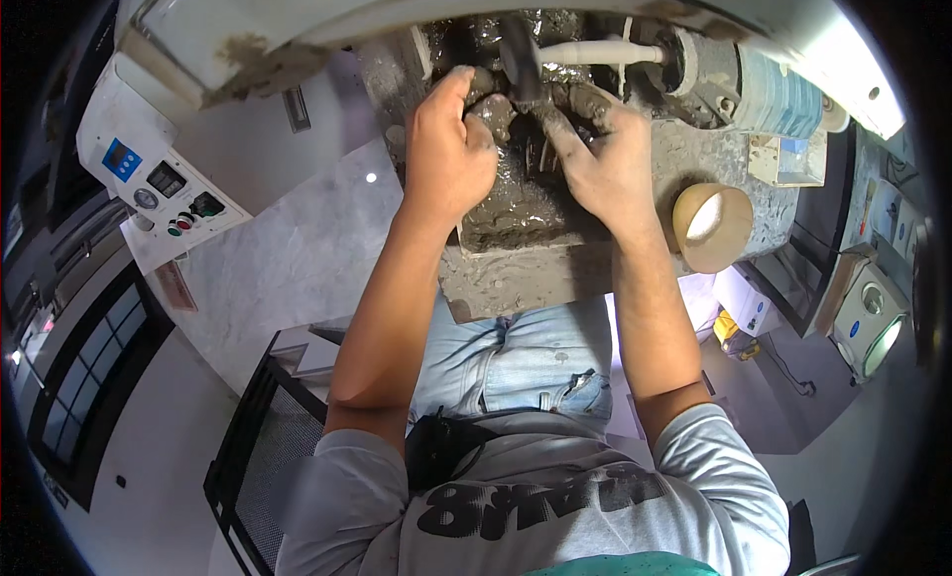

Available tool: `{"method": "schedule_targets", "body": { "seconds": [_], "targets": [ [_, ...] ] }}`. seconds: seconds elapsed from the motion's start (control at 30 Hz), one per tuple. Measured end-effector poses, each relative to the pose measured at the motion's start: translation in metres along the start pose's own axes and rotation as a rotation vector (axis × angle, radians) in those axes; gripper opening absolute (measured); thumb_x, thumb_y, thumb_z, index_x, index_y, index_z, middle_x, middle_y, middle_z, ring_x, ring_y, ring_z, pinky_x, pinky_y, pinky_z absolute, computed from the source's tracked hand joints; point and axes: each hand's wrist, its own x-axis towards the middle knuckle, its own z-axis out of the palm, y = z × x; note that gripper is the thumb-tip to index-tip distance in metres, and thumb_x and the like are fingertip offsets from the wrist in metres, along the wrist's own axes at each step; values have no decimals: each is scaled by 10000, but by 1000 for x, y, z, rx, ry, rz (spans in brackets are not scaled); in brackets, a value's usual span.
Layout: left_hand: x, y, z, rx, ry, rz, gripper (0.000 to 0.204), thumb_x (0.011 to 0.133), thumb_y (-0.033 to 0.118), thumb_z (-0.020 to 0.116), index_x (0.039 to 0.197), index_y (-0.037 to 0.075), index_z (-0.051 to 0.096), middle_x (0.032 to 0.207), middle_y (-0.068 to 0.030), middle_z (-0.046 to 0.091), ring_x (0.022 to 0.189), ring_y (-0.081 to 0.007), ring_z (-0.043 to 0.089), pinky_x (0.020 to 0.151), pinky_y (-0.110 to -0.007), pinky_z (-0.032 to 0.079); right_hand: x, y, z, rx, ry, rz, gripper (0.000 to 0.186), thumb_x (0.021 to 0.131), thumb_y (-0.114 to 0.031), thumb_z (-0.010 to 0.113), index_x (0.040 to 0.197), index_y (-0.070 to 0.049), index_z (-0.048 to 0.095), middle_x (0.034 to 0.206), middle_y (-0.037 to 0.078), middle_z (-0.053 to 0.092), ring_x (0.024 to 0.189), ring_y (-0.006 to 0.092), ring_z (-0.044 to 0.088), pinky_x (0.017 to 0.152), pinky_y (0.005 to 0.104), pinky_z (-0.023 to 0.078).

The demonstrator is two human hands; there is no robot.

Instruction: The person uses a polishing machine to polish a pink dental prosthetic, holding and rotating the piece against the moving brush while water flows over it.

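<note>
Both my hands are close together over a wet basin (526,229) coated in grey-brown slurry. Between them a dark wheel (518,56), blurred, sits at the end of a pale spindle (605,53). My left hand (451,145) is closed to the left of the wheel, its fingertips muddy. From the right, my right hand (607,160) closes in with thumb and fingers pinched near the wheel's lower edge. Whatever the fingers hold is small, covered in mud and mostly hidden, so I cannot make out its kind.
A motor housing (699,75) joins the spindle on the right. Beside my right wrist stands a tan bowl (691,229). A pale, mud-stained cover (327,41) hangs low over the work. To the left is a control box (164,194) with knobs and buttons.
</note>
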Motion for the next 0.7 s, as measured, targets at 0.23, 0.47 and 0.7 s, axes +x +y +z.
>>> {"method": "schedule_targets", "body": {
  "seconds": [0.23, 0.47, 0.7],
  "targets": [
    [-15, 11, 7, 8, 164, 295, 403, 693, -183, 404, 1048, -68, 556, 960, -166, 596, 809, -287, 621, 706, -294, 499, -5, 7, 0, -7, 39, -103, 214, 756, -19, 694, 967, 4, 713, 903, 189, 694, 791, 338, 689, 724, 377, 528],
    [-10, 7, 8, -67, 69, 110, 457, 738, -226, 377, 1157, -122, 528, 1099, -143, 602, 1064, -182, 573, 959, -265, 423, 3, 6, -2, -41, 34, -86, 201, 765, -13, 686, 963, -3, 716, 900, 180, 696, 805, 319, 698, 714, 359, 530],
    [-10, 7, 10, 49, 125, 69, 487, 727, -212, 374, 1170, -98, 543, 1086, -137, 609, 1062, -188, 575, 949, -259, 422, 6, 4, -3, -111, 21, -63, 195, 785, -24, 685, 976, 2, 719, 890, 191, 701, 808, 295, 706, 723, 342, 532]
  ]
}}
